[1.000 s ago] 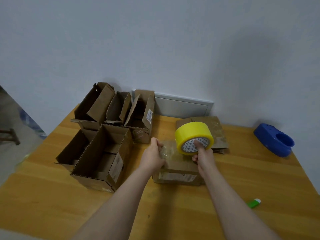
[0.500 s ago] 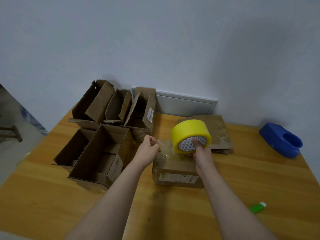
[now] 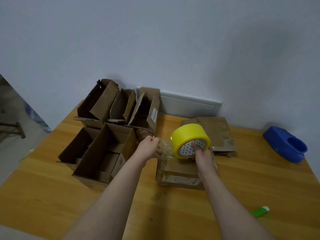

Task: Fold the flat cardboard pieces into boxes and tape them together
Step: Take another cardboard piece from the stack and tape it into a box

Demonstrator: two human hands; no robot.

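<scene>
A closed cardboard box (image 3: 178, 172) lies on the wooden table (image 3: 242, 184) in front of me. My right hand (image 3: 201, 154) holds a yellow tape roll (image 3: 187, 135) just above the box, fingers inside its core. A clear strip of tape (image 3: 164, 147) stretches from the roll to my left hand (image 3: 149, 147), which pinches its free end over the box's left edge. Flat cardboard pieces (image 3: 214, 132) lie behind the roll.
Several open cardboard boxes (image 3: 103, 153) stand at the left and back left. A blue tape dispenser (image 3: 285, 144) sits at the far right. A small green object (image 3: 259, 211) lies near the right front. The wall rises right behind the table.
My left hand has pulled the tape end further left, away from the roll, so the clear strip is longer. The roll in my right hand has stayed over the box.
</scene>
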